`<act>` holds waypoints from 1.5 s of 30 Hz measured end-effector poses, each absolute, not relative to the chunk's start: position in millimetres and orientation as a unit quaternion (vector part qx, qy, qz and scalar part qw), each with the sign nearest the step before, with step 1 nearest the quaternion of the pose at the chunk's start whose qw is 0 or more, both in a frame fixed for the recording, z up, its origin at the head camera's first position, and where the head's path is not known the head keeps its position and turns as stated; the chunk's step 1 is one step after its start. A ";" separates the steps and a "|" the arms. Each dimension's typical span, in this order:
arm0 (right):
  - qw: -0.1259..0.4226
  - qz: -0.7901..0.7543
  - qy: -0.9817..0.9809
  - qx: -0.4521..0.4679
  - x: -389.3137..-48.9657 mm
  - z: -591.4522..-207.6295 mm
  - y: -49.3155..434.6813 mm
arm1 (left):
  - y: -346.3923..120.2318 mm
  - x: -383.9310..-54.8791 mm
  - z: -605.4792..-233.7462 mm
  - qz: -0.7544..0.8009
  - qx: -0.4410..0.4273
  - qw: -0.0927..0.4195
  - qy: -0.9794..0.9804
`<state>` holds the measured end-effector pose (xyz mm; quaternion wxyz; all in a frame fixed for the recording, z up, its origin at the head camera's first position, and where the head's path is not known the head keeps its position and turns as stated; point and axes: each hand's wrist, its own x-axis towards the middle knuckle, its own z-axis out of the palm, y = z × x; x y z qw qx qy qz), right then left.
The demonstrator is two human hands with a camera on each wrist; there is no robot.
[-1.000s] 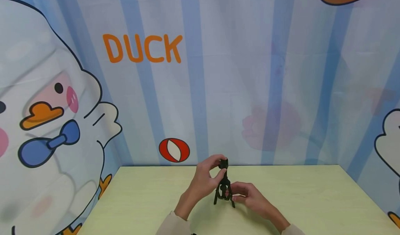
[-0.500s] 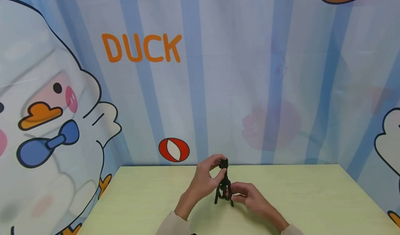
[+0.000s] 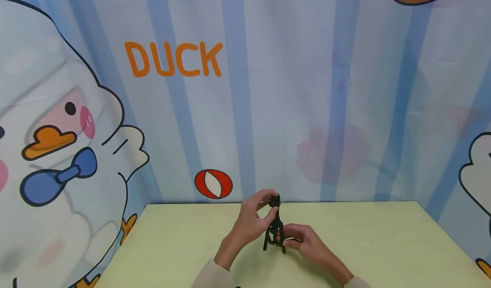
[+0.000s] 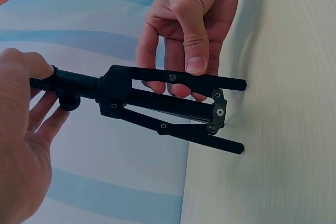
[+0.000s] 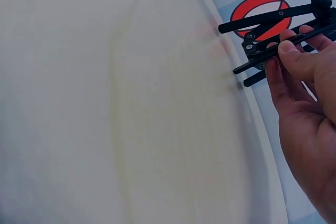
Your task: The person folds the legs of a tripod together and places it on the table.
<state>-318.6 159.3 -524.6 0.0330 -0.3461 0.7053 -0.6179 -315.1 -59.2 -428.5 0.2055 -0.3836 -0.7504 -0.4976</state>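
Observation:
A small black tripod [image 3: 275, 226] stands upright on the pale table, its legs partly spread and joined by a central brace. My left hand [image 3: 251, 217] grips its top, with thumb and fingers around the head. Lower down, my right hand [image 3: 307, 242] pinches one leg between thumb and fingers. In the left wrist view the tripod [image 4: 163, 100] lies across the picture, and the right thumb presses on the nearer leg. The right wrist view shows three legs [image 5: 268, 19], one of them pinched by the right hand [image 5: 307, 90].
The pale yellow table [image 3: 184, 232] reaches back to a blue-and-white striped curtain [image 3: 284, 87] close behind the tripod. The curtain bears a duck figure [image 3: 57, 237] at left and a red-and-white ball print [image 3: 213, 184].
The tripod leg at the right hand has moved slightly inward, toward the other legs. The left hand has kept its hold on the top.

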 end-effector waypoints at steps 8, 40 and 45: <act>0.029 -0.609 0.709 -0.354 -317.4 -521.8 159.2 | -59.7 -315.3 -428.5 -0.505 -0.384 0.207 -0.745; -0.069 -0.593 0.764 -0.245 -307.6 -516.7 152.3 | -52.1 -310.8 -422.9 -0.507 -0.340 0.228 -0.758; -0.081 -0.598 0.765 -0.225 -309.8 -517.0 152.8 | -52.4 -311.2 -423.8 -0.531 -0.346 0.208 -0.745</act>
